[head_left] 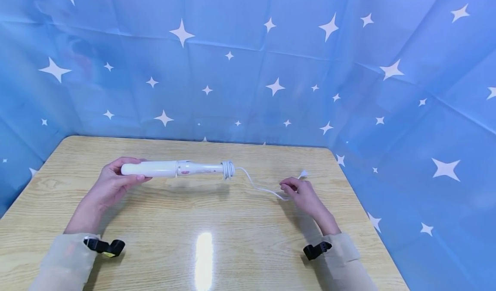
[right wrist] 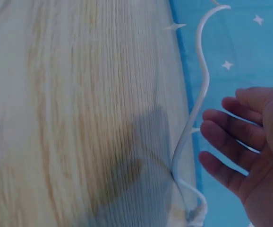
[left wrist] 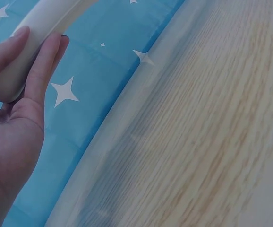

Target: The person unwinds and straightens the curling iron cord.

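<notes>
My left hand (head_left: 110, 183) grips the thick end of a white curling iron (head_left: 159, 169), thumb in front and fingers behind. The iron is held level above the table, pointing right. Turns of its cord (head_left: 228, 170) are wound round the slim end, and a loose length runs off to the right. My right hand (head_left: 305, 197) is beside that loose length near the plug (head_left: 304, 174). In the right wrist view its fingers (right wrist: 231, 142) are relaxed and slightly bent, with a gap between them and the white cord (right wrist: 202, 90).
The wooden table (head_left: 252, 239) has rounded far corners and a bright light reflection in front. A blue curtain (head_left: 240, 71) with white stars hangs behind it and along the right side. Both wrists carry black camera mounts over pale sleeves (head_left: 69, 256).
</notes>
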Available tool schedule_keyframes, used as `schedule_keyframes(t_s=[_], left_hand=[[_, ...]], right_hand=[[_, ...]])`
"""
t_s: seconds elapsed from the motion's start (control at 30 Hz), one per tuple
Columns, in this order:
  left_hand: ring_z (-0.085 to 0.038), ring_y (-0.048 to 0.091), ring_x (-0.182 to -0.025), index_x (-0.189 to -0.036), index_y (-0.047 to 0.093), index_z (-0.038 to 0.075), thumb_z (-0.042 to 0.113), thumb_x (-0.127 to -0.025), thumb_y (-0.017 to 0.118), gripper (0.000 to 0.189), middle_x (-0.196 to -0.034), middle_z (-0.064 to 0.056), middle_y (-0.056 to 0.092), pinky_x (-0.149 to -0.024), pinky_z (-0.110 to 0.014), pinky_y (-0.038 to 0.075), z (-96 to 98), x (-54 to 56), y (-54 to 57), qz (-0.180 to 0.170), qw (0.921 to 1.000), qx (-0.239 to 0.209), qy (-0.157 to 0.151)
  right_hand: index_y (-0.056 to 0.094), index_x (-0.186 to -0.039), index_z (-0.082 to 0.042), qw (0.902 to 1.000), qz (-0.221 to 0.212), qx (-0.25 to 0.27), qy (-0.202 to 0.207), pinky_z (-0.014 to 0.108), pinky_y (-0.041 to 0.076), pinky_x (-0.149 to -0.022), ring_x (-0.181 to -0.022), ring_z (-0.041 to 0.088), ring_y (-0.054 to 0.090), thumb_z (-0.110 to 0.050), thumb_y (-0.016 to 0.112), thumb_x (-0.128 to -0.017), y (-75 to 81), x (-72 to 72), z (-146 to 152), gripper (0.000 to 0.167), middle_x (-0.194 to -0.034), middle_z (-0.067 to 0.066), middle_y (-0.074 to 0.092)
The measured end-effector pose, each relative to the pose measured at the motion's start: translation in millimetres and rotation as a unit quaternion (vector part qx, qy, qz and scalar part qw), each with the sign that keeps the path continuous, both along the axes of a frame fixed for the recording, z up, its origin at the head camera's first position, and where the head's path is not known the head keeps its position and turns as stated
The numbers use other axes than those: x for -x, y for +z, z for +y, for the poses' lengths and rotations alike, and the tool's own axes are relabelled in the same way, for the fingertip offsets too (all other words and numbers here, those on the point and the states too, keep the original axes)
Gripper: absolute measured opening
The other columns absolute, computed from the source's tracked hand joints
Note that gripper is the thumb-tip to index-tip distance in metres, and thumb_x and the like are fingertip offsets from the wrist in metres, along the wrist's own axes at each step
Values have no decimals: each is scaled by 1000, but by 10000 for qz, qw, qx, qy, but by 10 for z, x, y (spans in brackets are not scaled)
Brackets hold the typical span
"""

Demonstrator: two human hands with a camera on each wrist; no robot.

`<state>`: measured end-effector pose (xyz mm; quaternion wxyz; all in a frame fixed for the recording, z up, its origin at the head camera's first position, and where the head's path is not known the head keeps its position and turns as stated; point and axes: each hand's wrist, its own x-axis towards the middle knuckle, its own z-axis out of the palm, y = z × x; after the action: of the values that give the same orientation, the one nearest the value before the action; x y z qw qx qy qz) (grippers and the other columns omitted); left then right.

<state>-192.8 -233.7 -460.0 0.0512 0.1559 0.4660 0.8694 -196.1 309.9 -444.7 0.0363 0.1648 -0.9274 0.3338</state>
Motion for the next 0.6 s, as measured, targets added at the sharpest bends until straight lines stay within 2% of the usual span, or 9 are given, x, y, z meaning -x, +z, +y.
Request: schedule_keyframes(t_s=[0.2, 0.37, 0.6], left_hand=[[-23, 60, -114, -117, 73, 1, -33, -88, 49, 51, -125, -13, 67, -92, -45, 59, 6, -8, -27, 122, 9999, -58, -78], [-23, 62, -113, -116, 73, 1, -34, -86, 49, 52, -123, -13, 68, -92, -45, 59, 28, -3, -21, 161, 9998, -94, -112], [-23, 63, -113, -117, 74, 2, -34, -86, 50, 53, -124, -12, 68, -90, -45, 60, 44, 1, -3, 265, 9996, -37, -97]], right_hand=[[66, -124, 5, 9970, -183, 665, 341, 29, 59, -79, -94, 26, 71, -5, 61, -103, -4, 15, -172, 24, -105, 14, 74], [59, -135, 5, 9884, -486, 1314, 587, 28, 60, -81, -93, 28, 71, -4, 59, -104, 27, 27, -381, 33, -109, 20, 73], [51, -144, 4, 9800, -899, 1636, 695, 32, 58, -93, -108, 32, 68, -7, 60, -104, 12, 18, -637, 42, -118, 20, 71]])
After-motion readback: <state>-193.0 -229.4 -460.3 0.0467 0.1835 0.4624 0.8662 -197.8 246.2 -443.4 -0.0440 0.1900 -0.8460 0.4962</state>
